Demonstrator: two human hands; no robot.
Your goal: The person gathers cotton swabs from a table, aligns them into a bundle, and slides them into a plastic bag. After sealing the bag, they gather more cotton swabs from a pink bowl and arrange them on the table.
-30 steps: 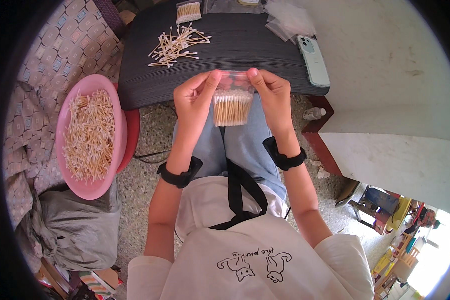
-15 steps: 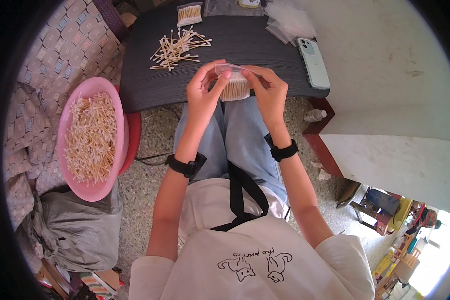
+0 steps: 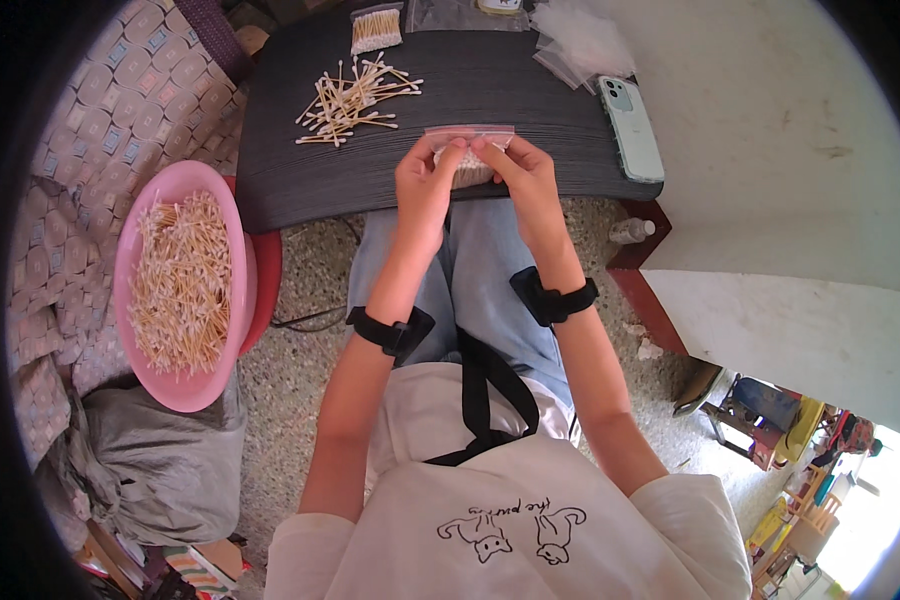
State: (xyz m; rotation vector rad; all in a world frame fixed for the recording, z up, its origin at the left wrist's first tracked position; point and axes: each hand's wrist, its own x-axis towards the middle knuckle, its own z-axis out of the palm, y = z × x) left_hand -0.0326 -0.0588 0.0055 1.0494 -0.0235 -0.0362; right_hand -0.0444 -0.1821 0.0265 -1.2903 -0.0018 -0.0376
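Observation:
Between my hands is a small clear zip bag (image 3: 469, 175) packed with cotton swabs, held near the front edge of the dark table. My left hand (image 3: 426, 180) grips its left side and my right hand (image 3: 526, 182) its right side. Both thumbs press close together just under the bag's top strip, which stands up flat above them. The other fingers are partly hidden behind the bag. A loose pile of cotton swabs (image 3: 355, 100) lies on the table beyond my left hand. Behind the pile sits another filled bag of swabs (image 3: 376, 30).
A pink basin (image 3: 245, 300) full of cotton swabs stands at the left on something red. On the black table (image 3: 490, 80), a pale phone (image 3: 631, 130) lies at the right edge, below a heap of clear plastic bags (image 3: 585, 40). A wall (image 3: 760, 130) rises to the right.
My hands have drawn closer together, the thumbs now nearly meeting at the bag's top. The top strip is spread out flat and wider, and less of the swabs shows.

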